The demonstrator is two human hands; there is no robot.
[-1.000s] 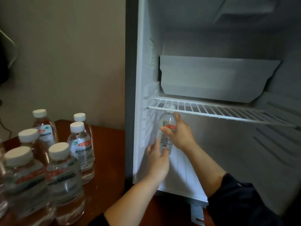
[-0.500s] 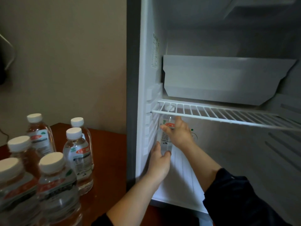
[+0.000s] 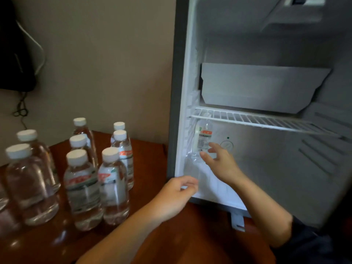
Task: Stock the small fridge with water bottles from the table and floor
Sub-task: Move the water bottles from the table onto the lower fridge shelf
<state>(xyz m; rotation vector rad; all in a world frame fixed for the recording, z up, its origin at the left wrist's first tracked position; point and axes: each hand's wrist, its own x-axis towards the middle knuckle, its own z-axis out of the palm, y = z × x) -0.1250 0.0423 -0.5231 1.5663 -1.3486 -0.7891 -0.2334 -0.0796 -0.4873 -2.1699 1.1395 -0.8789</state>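
The small fridge (image 3: 181,92) stands open, its inside white. One water bottle (image 3: 202,138) stands upright in the fridge's lower left corner, under the wire shelf (image 3: 257,121). My right hand (image 3: 221,161) is just right of that bottle with loose fingers, off it. My left hand (image 3: 175,195) hangs at the fridge's lower front edge, fingers loosely curled, holding nothing. Several water bottles (image 3: 83,189) with white caps and red labels stand on the brown table (image 3: 148,155) at the left.
A white tray or freezer flap (image 3: 257,86) sits above the wire shelf. A round dial (image 3: 226,145) is on the fridge's back wall. A dark object with cables (image 3: 17,54) hangs on the beige wall at the far left.
Both hands have let go of the bottle, which now stands in the fridge. My left hand has drawn back out to the fridge's front edge; my right hand has opened and pulled slightly away.
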